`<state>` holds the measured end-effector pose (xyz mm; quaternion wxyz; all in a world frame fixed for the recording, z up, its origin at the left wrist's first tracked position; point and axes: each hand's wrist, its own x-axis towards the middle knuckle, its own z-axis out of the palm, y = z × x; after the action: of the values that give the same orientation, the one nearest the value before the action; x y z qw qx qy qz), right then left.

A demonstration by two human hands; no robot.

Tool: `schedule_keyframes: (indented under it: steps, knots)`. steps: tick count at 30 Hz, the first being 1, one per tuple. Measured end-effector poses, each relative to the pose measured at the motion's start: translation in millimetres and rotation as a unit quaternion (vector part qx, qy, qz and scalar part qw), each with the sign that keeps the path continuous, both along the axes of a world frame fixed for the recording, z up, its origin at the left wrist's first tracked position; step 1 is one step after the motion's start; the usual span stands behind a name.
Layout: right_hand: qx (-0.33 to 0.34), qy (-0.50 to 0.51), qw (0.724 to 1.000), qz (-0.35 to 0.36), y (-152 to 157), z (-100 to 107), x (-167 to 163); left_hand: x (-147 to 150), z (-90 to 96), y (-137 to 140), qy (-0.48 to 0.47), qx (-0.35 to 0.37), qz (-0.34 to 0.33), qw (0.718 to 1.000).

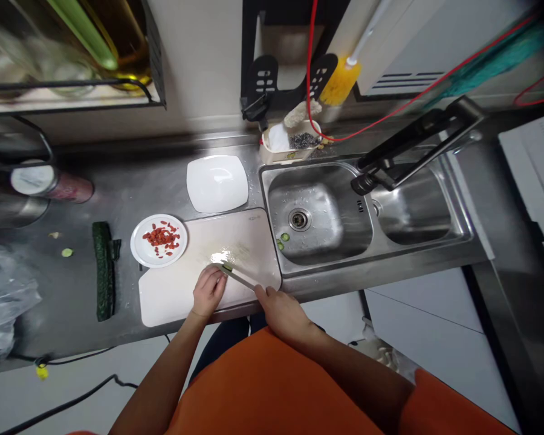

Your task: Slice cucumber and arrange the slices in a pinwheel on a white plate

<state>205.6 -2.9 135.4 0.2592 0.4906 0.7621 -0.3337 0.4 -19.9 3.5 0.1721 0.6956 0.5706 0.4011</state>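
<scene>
Over the white cutting board (176, 302), my right hand (283, 311) is closed around the handle of a knife (242, 280). Its narrow blade points left, toward my left hand (209, 291). The fingers of that hand are bent and pinched together at the blade's far end, where a small dark-green cucumber piece (227, 266) shows. My fingers partly hide this piece. Wet, shiny marks lie on the board just beyond the blade. A white plate of small red berries (138, 244) rests against the board's upper left corner.
A long cucumber (103, 272) with a short piece beside it lies left of the board. Behind the board is a white square plate (217, 183). To the right, a steel sink (321, 241) holds a few green slices (285, 237) under a black faucet (408, 145).
</scene>
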Motion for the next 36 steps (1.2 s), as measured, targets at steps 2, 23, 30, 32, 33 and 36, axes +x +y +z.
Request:
schedule_keyframes:
  steps: [2,23,30,32,33,36]
  knots:
    - [-0.005,0.000,1.000,0.001,0.3,0.1,0.7,0.4,1.5,0.7,0.000,0.004,-0.003,1.000]
    - [0.007,-0.006,1.000,0.005,0.3,-1.4,-0.5,2.8,3.5,2.9,-0.002,0.015,0.009,1.000]
    - [0.005,-0.012,1.000,0.012,4.9,4.2,-3.8,3.2,3.9,4.5,-0.018,0.028,0.011,0.999]
    - [0.008,-0.012,1.000,0.011,5.1,3.3,-4.4,2.9,3.5,4.4,-0.017,0.028,0.011,0.999]
    - [0.008,-0.011,1.000,0.011,5.3,2.5,-4.8,2.8,3.2,4.3,-0.019,0.027,0.010,0.999]
    - [0.006,-0.004,1.000,0.012,6.0,0.3,-6.8,2.8,3.2,4.5,-0.027,0.024,0.006,0.999]
